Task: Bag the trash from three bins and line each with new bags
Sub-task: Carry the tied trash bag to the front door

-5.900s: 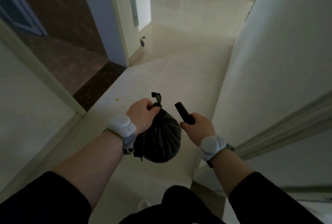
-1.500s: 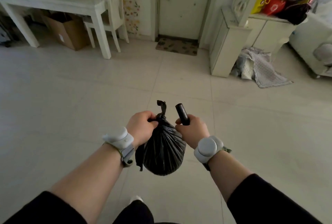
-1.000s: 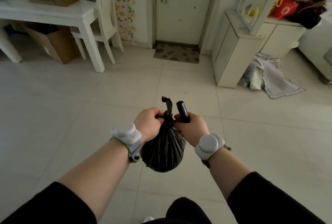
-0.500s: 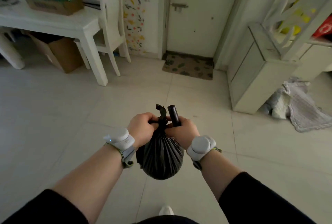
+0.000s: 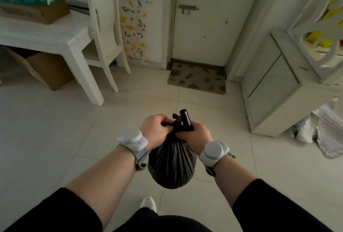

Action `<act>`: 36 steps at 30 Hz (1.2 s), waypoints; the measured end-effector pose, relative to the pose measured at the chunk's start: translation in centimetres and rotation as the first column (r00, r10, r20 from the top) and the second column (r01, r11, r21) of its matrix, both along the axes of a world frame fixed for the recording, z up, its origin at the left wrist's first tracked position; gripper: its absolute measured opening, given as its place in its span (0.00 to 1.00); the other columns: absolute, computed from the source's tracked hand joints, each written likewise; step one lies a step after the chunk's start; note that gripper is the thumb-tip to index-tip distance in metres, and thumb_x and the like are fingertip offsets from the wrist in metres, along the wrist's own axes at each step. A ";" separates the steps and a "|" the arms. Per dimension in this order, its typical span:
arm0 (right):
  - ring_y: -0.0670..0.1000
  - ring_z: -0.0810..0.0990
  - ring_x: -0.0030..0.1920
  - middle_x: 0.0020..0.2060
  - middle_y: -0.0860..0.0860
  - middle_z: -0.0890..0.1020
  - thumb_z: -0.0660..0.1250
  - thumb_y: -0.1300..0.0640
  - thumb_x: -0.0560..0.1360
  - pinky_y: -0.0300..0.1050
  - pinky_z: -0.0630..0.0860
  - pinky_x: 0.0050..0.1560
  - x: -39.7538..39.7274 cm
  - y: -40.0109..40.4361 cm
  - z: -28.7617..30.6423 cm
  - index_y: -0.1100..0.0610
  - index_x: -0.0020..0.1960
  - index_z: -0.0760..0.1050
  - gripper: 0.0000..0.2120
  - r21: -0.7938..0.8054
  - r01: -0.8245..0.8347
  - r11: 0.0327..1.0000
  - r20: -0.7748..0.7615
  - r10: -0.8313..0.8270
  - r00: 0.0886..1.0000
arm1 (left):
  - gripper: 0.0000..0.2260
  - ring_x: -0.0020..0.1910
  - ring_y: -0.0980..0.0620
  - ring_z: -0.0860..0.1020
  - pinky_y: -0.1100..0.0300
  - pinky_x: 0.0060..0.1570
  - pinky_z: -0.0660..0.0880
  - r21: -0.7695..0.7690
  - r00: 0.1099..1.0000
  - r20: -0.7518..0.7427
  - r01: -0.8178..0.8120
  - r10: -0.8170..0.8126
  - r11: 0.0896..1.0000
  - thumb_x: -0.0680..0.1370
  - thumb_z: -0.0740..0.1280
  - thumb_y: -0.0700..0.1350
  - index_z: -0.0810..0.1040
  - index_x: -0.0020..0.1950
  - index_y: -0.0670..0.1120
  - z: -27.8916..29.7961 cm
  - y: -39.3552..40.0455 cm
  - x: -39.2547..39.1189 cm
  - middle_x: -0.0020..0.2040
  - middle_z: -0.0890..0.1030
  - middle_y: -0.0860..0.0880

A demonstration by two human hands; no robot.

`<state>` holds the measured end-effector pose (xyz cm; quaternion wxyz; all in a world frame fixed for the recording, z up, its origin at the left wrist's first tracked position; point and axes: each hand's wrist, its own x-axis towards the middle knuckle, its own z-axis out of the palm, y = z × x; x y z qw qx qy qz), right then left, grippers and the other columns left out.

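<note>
A tied black trash bag (image 5: 171,164) hangs in front of me above the tiled floor. My left hand (image 5: 155,129) grips its knotted neck from the left. My right hand (image 5: 194,137) holds a black roll of new bags (image 5: 186,122) that sticks up from the fist, and its fingers also touch the neck of the trash bag. Both hands are pressed together at the knot. No bin is in view.
A shut door (image 5: 204,18) with a leaf-print doormat (image 5: 197,78) lies straight ahead. A white table (image 5: 55,38) with a chair (image 5: 105,32) and a cardboard box (image 5: 46,70) stands at the left. A white cabinet (image 5: 274,83) and crumpled cloth (image 5: 323,133) are at the right.
I have walked from the hallway into the room and closer to the door. My right hand has moved left until it meets my left hand at the bag's knot.
</note>
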<state>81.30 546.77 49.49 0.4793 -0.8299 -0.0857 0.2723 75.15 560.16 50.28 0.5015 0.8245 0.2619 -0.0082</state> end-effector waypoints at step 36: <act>0.46 0.75 0.35 0.33 0.46 0.77 0.72 0.55 0.69 0.38 0.69 0.33 63.4 42.3 -2.8 0.52 0.43 0.78 0.05 -0.165 -0.172 0.971 -0.022 0.170 0.985 | 0.10 0.38 0.52 0.79 0.58 0.46 0.77 -0.013 0.996 -0.092 -0.015 0.014 1.000 0.75 0.67 0.36 0.83 0.48 0.50 -2.7 41.7 62.1 0.38 0.80 0.52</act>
